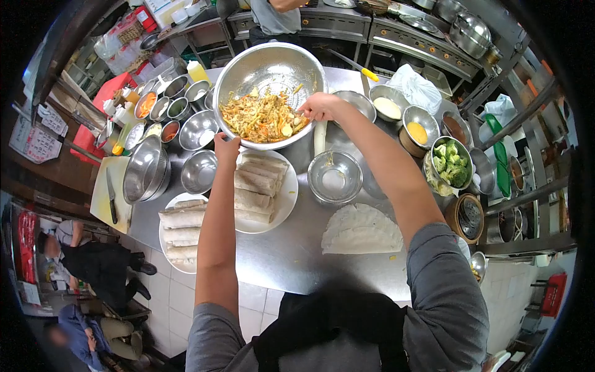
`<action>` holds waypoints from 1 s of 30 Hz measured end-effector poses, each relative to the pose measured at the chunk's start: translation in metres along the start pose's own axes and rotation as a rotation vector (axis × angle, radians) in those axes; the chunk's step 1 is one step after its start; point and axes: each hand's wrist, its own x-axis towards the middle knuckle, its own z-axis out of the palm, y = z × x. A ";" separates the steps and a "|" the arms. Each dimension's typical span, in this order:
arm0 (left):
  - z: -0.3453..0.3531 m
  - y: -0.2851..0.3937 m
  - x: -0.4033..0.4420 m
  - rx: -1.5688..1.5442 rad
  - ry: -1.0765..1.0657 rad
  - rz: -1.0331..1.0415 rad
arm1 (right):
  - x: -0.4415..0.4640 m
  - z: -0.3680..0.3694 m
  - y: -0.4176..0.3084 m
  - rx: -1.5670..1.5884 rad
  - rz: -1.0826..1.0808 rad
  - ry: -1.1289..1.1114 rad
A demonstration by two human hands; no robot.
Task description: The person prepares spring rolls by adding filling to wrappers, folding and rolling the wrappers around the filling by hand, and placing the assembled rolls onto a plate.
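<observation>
A large steel bowl [266, 65] with dotted perforations inside is tilted toward me and holds shredded vegetable filling [263, 118]. My left hand [227, 146] grips its near-left rim, fingers partly hidden. My right hand [319, 107] is closed at the right side of the filling; what it holds is mostly hidden, with only a small metallic bit showing. Below the bowl, long white rolls [255, 183] lie on a white plate [286, 208]. More rolls [185, 235] sit on a second plate [164, 248]. A small steel bowl [334, 177] and folded pale wrapper sheets [359, 230] are to the right.
A knife [111, 195] rests on a cutting board [99, 186] at left. Several steel bowls [199, 130] crowd the left side. Broccoli [450, 163] and a yellow liquid [417, 132] stand in bowls at right. Another person [273, 17] is at the stoves.
</observation>
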 end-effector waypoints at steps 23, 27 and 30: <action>-0.007 0.010 -0.010 0.000 -0.050 0.012 | 0.024 0.038 0.015 -0.597 -0.614 0.572; -0.008 0.010 -0.009 0.008 -0.046 0.015 | -0.001 0.055 0.008 -0.713 -0.549 0.702; -0.006 0.007 -0.007 0.020 -0.042 0.008 | -0.004 0.067 0.009 -0.811 -0.533 0.675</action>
